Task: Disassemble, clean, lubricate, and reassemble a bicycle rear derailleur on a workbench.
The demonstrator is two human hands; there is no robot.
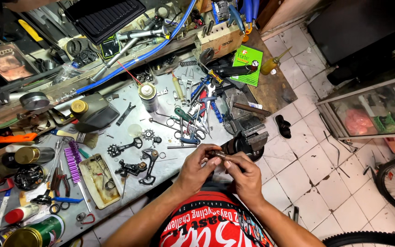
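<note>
Both of my hands meet in front of my chest, just off the near edge of the grey workbench [170, 158]. My left hand [196, 168] and my right hand [243, 176] pinch a small dark metal cylindrical part [219, 154] between their fingertips. On the bench to the left lie black derailleur pieces [136, 168], a cage plate [151, 160] and small toothed pulley wheels [114, 150]. A bench vise [245, 126] stands just beyond my hands.
Scissors, pliers and hex keys [197, 116] lie scattered mid-bench. A shallow tray [99, 180] with small parts, a brush [81, 136], spray cans [148, 96], an oil jug [92, 110] and a blue hose [129, 61] crowd the bench. White tiled floor [307, 169], a sandal [283, 126] and bicycle tyres [394, 187] are on the right.
</note>
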